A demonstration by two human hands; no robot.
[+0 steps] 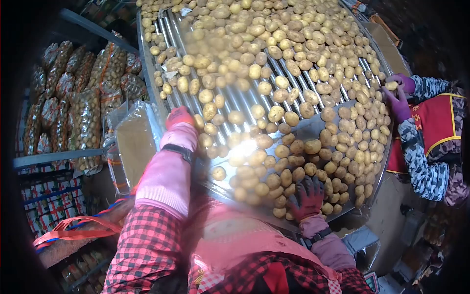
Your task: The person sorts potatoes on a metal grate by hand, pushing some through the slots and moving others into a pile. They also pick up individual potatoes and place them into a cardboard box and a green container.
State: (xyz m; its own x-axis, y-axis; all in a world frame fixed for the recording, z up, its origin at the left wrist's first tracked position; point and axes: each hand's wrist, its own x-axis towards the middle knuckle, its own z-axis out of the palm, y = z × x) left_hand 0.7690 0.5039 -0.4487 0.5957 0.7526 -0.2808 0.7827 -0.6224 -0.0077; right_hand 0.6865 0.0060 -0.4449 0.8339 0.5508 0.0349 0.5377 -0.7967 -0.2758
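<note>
Blur veiled some potatoes [258, 157] on roller table [234, 95]; right hand [308, 198], fingers parted, touched others; left hand [179, 116] at left edge, grip indiscernible.

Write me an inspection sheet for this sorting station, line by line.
Surface: metal rollers lead to a smooth metal plate; glare hides part of it.
Job's things: many loose potatoes, densest at the far end and right side.
Clutter: pale scraps among the potatoes.
Hands: gloved left hand at the left side of the rollers, grip unclear; gloved right hand, fingers spread, at the near potatoes.
Cables: nothing seen; red straps at left.
Surroundings: bagged potatoes and an open cardboard box at left; a co-worker's purple-gloved hand at right.
</note>
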